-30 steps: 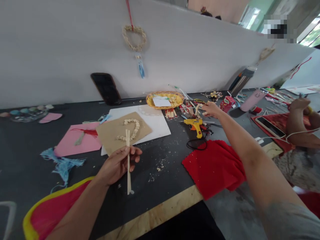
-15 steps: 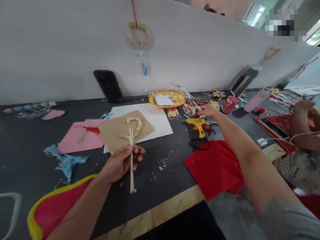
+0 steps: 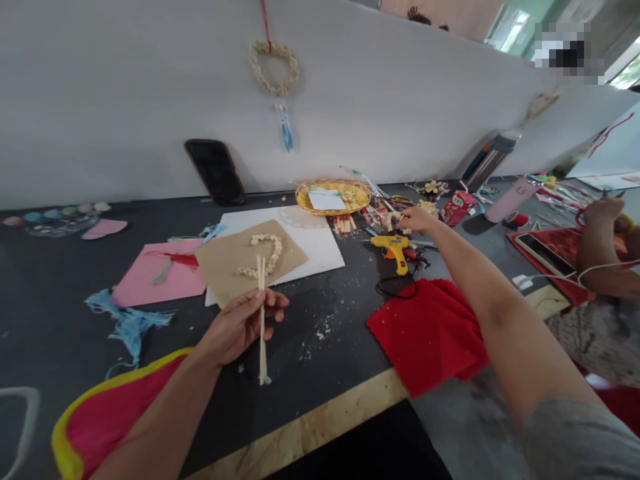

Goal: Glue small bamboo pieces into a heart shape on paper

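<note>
My left hand (image 3: 249, 319) pinches a pair of pale wooden sticks (image 3: 263, 333), like chopsticks, upright over the dark table. Behind them, a curved strip of small cream pieces (image 3: 273, 252) rests on a brown sheet (image 3: 223, 280). My right hand (image 3: 416, 220) reaches far forward to the craft clutter at the back, its fingers drawn together at a beige cluster (image 3: 391, 220). What is between those fingers is too small to tell. Just in front of that hand lies a yellow glue gun (image 3: 393, 250).
A red cloth (image 3: 425, 333) hangs over the table's front edge. Behind are a wicker basket (image 3: 306, 203), a propped phone (image 3: 215, 172), a red drink carton (image 3: 457, 208) and a pink bottle (image 3: 513, 199). A co-worker's hand (image 3: 603, 217) is at the right.
The view has shifted very slightly. Both hands keep nearly the same places, the left with the wooden sticks and the right at the clutter.
</note>
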